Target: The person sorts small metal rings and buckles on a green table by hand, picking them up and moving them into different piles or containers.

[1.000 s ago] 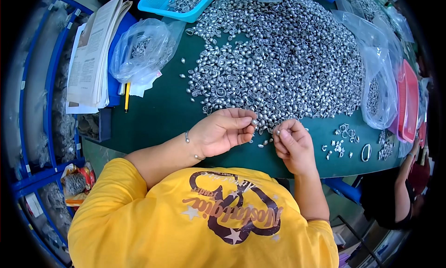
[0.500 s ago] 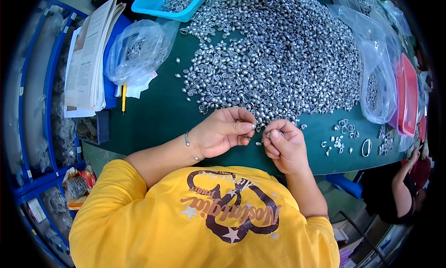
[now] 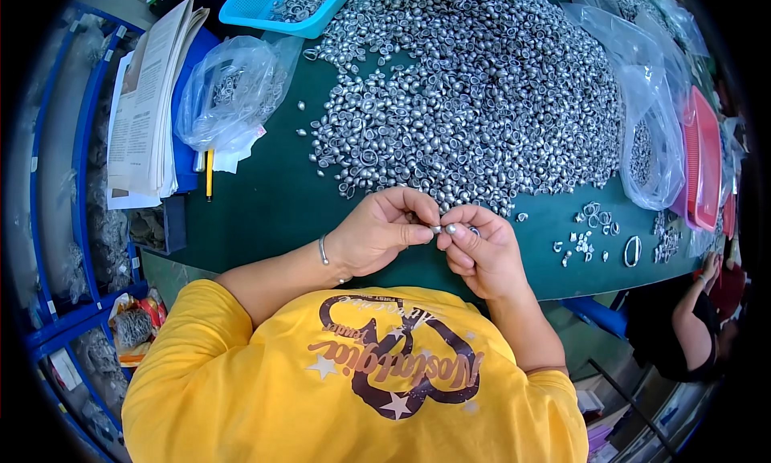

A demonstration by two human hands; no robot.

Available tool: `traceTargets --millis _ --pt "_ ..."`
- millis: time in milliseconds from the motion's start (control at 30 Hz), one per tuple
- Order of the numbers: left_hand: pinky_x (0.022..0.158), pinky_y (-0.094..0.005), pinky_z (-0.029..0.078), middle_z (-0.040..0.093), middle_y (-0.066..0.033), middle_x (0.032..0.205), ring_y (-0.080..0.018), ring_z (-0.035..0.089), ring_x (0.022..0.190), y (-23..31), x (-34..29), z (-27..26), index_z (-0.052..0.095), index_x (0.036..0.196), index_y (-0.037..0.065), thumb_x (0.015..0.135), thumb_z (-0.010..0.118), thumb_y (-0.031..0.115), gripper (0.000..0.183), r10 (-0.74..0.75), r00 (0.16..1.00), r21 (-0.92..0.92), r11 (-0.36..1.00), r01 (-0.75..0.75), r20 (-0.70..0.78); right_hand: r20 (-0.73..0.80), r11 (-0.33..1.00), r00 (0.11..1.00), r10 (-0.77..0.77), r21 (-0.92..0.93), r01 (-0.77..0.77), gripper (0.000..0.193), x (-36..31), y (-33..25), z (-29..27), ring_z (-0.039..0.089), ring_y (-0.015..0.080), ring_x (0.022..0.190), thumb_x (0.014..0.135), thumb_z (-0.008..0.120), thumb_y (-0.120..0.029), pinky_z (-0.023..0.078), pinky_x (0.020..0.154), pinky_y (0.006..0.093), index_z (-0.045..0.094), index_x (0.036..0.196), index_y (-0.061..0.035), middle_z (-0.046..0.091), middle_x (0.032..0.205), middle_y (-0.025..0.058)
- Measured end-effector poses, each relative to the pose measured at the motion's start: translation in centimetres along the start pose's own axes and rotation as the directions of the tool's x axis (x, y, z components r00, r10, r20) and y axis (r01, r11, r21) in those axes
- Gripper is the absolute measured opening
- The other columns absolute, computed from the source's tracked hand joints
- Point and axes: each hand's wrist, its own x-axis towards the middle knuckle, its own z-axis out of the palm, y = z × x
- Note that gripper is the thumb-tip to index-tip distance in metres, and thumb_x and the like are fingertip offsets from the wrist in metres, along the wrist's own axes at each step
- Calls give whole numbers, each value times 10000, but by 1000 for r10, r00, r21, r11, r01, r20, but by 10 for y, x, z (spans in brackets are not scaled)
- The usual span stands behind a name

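My left hand (image 3: 384,230) is closed in a pinch on a small rounded silver metal piece (image 3: 436,229) at its thumb and fingertips. Fingertip to fingertip with it, my right hand (image 3: 484,250) pinches another small silver piece (image 3: 450,229). Part of a further silver piece (image 3: 475,232) shows by the curled right fingers. Both hands are just above the near edge of a large heap of small silver metal pieces (image 3: 474,93), many hollow and cup-like, spread on the green tabletop (image 3: 257,222).
A blue basket (image 3: 309,25) and a clear plastic bag (image 3: 233,93) lie at left, beside stacked papers (image 3: 148,110) and a yellow pencil (image 3: 210,174). Sorted small parts (image 3: 582,242), another plastic bag (image 3: 650,126) and a red basket (image 3: 703,158) sit right. A co-worker's arm (image 3: 692,310) shows far right.
My right hand has moved left and my two hands' fingertips have come together, bringing the small silver pieces close to each other. The heap looks unchanged.
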Motion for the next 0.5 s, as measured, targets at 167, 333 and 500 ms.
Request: traceTargets --millis 167,333,500 --pt "780 -255 450 535 -63 916 -145 540 853 -3 0 -1 556 860 39 763 585 -99 171 3 1000 -19 1000 -3 10 22 997 999 27 70 -28 138 0 1 -3 377 51 480 872 514 -32 279 406 164 556 992 20 602 797 111" --pt "777 -250 453 554 -69 908 -154 548 859 12 9 -6 563 875 46 778 592 -55 142 -4 1000 -97 995 4 3 34 988 998 43 149 -48 132 0 -1 -3 377 54 460 856 498 5 275 390 158 562 970 22 601 795 130" --pt "781 -271 501 591 -100 937 -192 589 860 93 57 -6 550 933 2 835 541 -5 99 288 957 -225 930 -290 -42 26 967 999 -25 254 18 128 -2 -2 -9 355 65 424 824 492 38 271 372 165 579 917 24 584 770 160"
